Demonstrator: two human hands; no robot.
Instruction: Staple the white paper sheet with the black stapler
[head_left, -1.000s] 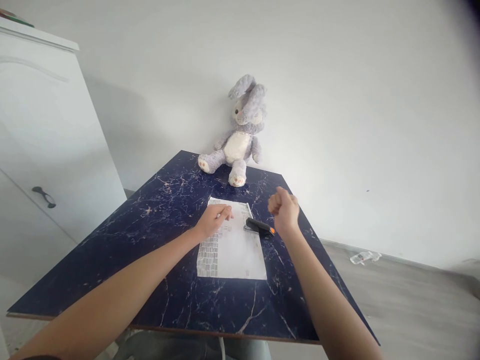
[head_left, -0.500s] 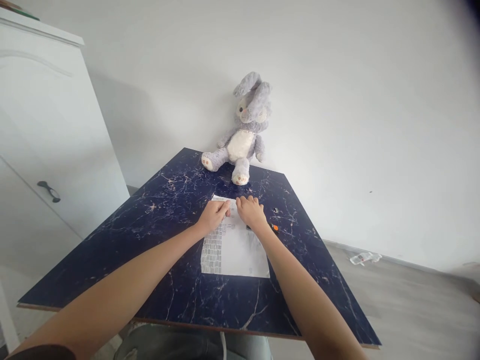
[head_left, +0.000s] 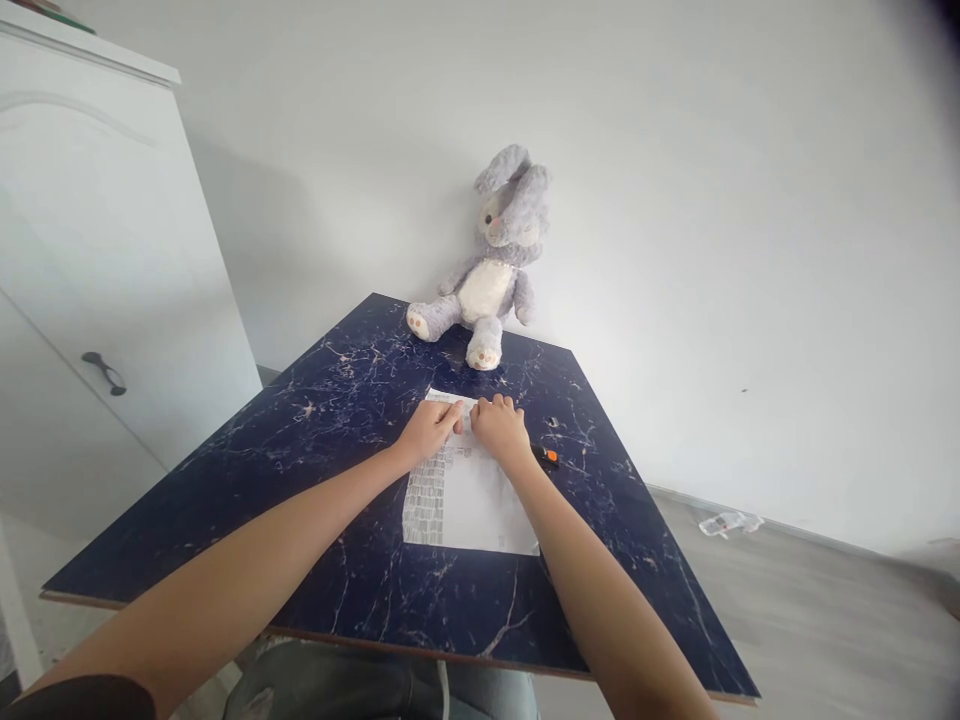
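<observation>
A white printed sheet of paper point(head_left: 469, 495) lies flat in the middle of the dark blue marbled table point(head_left: 322, 440). My left hand point(head_left: 429, 428) rests on the sheet's far left part, fingers loosely curled and pressing down. My right hand point(head_left: 499, 430) lies right beside it on the sheet's far edge, fingers bent, knuckles up. A black tool with an orange tip point(head_left: 544, 455) lies on the table just right of my right hand, mostly hidden behind it. Neither hand grips anything.
A grey and white plush rabbit point(head_left: 491, 270) sits at the table's far edge against the white wall. A white cabinet point(head_left: 90, 260) with a dark handle stands to the left. A small dark bit point(head_left: 552, 421) lies on the table. Clear plastic litter point(head_left: 724, 521) lies on the grey floor.
My right hand came down from a raised fist right of the tool and settled on the paper's far edge next to my left hand. The left hand stayed put.
</observation>
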